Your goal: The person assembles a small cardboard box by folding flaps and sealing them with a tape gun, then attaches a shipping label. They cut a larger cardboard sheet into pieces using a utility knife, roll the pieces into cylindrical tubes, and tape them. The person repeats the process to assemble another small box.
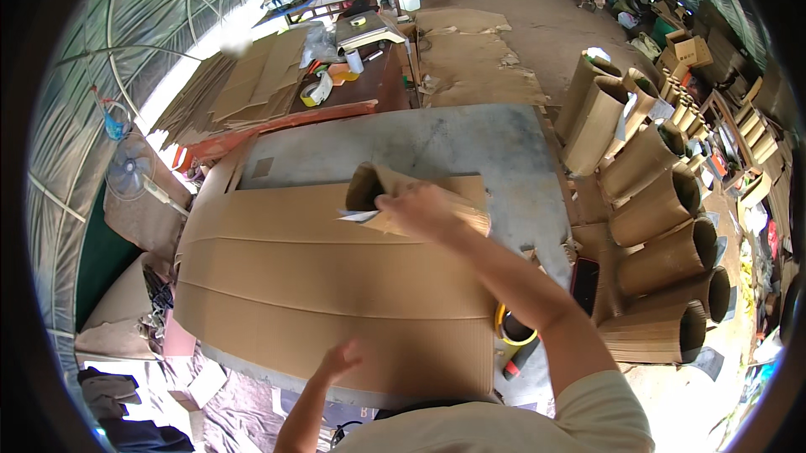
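Cardboard everywhere in this one. The right hand [422, 208] sits in the middle of the frame, fingers clamped on a folded cardboard piece [437, 193] that curls into a half-open tube, its dark opening facing left. A small white slip [359, 216] pokes out just below that opening, though I can't tell if the hand is pinching it too. The left hand [340, 361] is down at the lower middle, fingers spread loose and resting flat on a big cardboard sheet [319, 285], not gripping anything.

That big sheet covers most of a grey table [470, 146], with the folded piece lying on its upper edge near the centre. Just right of the person's right forearm, at the table's near corner, there's a yellow ring of tape [504, 334] and a dark tool with a red tip [514, 361].

Off to the right of the frame a whole row of rolled cardboard tubes [663, 226] stands side by side on the dirt floor. Upper left has a stack of flat cardboard sheets [252, 83], and beside it a brown bench [369, 83] cluttered with a tape dispenser and small bits. A white fan [130, 174] sits at the far left.
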Motion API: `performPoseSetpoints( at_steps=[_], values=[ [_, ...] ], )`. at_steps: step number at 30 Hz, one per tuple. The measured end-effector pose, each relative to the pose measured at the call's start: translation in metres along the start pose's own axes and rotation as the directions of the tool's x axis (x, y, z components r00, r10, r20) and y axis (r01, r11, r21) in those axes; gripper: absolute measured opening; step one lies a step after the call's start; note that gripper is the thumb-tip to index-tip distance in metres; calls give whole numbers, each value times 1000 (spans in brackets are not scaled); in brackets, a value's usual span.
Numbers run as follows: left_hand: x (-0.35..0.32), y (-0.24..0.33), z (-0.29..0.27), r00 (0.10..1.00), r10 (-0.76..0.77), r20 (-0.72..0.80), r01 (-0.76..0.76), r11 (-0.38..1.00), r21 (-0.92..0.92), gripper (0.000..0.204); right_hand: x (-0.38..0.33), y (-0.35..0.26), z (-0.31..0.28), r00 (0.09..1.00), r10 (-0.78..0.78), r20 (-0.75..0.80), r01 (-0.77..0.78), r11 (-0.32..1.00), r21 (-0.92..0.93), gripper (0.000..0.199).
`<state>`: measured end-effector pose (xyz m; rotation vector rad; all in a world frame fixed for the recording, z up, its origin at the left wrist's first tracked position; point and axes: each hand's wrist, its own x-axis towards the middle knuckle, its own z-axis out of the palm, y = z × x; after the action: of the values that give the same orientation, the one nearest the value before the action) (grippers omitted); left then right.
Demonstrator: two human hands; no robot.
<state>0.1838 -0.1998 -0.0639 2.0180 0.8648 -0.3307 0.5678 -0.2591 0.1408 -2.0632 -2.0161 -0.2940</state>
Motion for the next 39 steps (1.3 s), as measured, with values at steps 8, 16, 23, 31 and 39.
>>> performPoseSetpoints(
  at_steps=[8,16,23,31,39],
  values=[
    [148,31,-102,793,33,-609,-378,811,-447,81,33,-29,154,916,312,254,-360,917,170,53],
    [206,43,-104,704,331,-628,-512,850,-126,29,-51,-2,169,382,830,-407,-769,530,358,55],
    [238,71,-136,826,181,-533,-438,802,-406,18,-59,36,208,45,994,97,46,-99,994,42],
    [317,134,-146,830,247,-500,-435,848,-304,46,-49,102,228,-143,989,-30,213,61,975,43],
    [336,141,-157,818,312,-482,-440,880,-177,47,-54,96,246,-250,961,-117,189,167,968,44]
  ],
)
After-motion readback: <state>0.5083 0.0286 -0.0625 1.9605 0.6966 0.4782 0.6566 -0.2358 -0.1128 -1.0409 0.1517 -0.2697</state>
